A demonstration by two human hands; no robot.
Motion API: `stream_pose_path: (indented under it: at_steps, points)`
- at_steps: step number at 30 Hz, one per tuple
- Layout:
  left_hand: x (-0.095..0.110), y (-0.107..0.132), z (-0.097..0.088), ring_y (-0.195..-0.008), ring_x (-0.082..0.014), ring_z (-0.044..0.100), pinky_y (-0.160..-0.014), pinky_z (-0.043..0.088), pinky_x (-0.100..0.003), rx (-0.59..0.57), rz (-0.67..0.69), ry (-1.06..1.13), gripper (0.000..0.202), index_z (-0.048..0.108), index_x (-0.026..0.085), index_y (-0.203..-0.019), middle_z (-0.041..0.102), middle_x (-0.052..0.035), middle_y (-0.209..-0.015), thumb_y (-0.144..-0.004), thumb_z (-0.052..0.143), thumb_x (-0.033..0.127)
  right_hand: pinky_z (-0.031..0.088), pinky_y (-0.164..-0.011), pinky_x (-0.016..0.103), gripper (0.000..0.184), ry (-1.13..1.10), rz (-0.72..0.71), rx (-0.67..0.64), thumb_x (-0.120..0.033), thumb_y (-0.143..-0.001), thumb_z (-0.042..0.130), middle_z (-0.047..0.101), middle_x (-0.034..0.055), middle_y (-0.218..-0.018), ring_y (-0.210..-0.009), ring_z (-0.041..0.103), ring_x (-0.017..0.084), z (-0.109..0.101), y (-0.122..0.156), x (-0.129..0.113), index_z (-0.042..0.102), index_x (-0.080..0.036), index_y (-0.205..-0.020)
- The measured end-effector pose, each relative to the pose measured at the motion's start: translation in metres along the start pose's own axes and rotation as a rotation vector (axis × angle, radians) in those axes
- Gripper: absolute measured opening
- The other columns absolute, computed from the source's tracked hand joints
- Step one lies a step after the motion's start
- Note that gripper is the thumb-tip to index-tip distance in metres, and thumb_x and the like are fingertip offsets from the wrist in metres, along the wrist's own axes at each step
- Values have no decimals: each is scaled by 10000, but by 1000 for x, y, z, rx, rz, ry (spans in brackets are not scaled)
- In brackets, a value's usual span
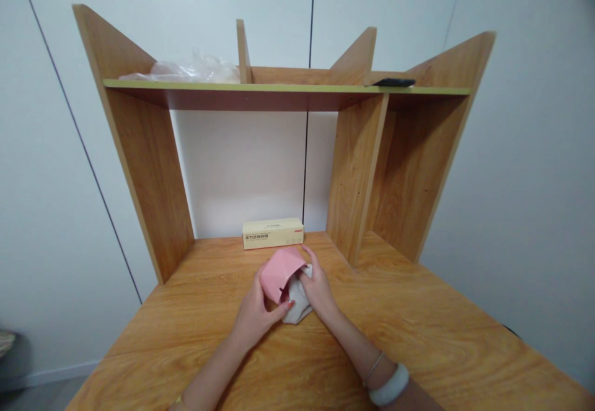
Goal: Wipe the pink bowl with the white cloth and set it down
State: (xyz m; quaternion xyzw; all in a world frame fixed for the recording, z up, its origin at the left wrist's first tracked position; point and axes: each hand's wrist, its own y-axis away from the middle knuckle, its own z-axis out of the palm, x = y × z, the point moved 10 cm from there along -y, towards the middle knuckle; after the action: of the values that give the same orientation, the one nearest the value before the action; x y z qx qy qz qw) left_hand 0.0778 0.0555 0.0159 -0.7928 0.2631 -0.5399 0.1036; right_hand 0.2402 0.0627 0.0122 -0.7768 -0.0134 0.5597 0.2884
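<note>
Near the middle of the desk, a pink faceted container is tilted on its side, its opening facing me and to the right. Small notches show in its rim. My left hand grips it from the left, thumb at the lower rim and fingers around the far side. A light grey cloth is bunched at the opening and hangs below it. My right hand holds the cloth, with some fingers hidden in the container's mouth and one finger stretched along its outside.
Behind the hands lies a long cream carton with printed characters. A wooden shelf unit stands on the wooden desk. On its upper board are a clear plastic bag and a flat black object.
</note>
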Motion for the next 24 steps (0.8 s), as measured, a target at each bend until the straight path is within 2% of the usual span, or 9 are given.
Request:
stream_pose_path:
  at_steps: [2,5,9,15,20,24]
  points:
    - [0,1,3,-971,-236,566,-822,445,-357,-17,9,-7,643,370,131,-1196,583,-136,-1098,-679,627,414,449,-638,247,564,-2,1,-18,-251,-749,455,648,16,-791,-677,583,146,4,0,1,329,-179,-1295]
    - [-4,1,-2,-881,-224,589,-764,462,-345,25,-13,-47,569,408,137,-1138,612,-114,-1012,-683,616,409,443,-607,246,573,78,31,-20,-280,-741,481,644,18,-778,-657,577,151,6,0,5,346,-173,-1288]
    - [-10,-1,-11,-905,-233,591,-777,457,-348,88,-67,-81,572,438,146,-1135,615,-111,-1022,-670,617,428,419,-577,248,584,295,46,-34,-289,-730,508,641,10,-734,-641,582,167,2,-1,2,361,-188,-1286]
    - [-12,-2,-18,-899,-239,602,-786,457,-359,130,-96,-122,563,474,141,-1144,627,-110,-1029,-661,605,401,396,-620,264,611,627,-64,-71,-274,-751,500,666,32,-786,-708,619,202,1,2,-16,307,-218,-1327]
    - [-10,0,-13,-900,-257,602,-790,460,-378,73,-76,-167,591,459,133,-1183,629,-125,-1037,-663,590,380,389,-642,281,659,772,-116,-117,-251,-728,517,673,69,-820,-761,619,232,6,4,-24,287,-195,-1343]
    - [-6,1,-9,-912,-250,600,-810,459,-369,32,-40,-146,602,463,162,-1185,628,-104,-1046,-643,617,376,380,-640,271,665,757,-99,-145,-217,-721,511,668,49,-771,-735,610,219,5,5,-24,285,-204,-1346]
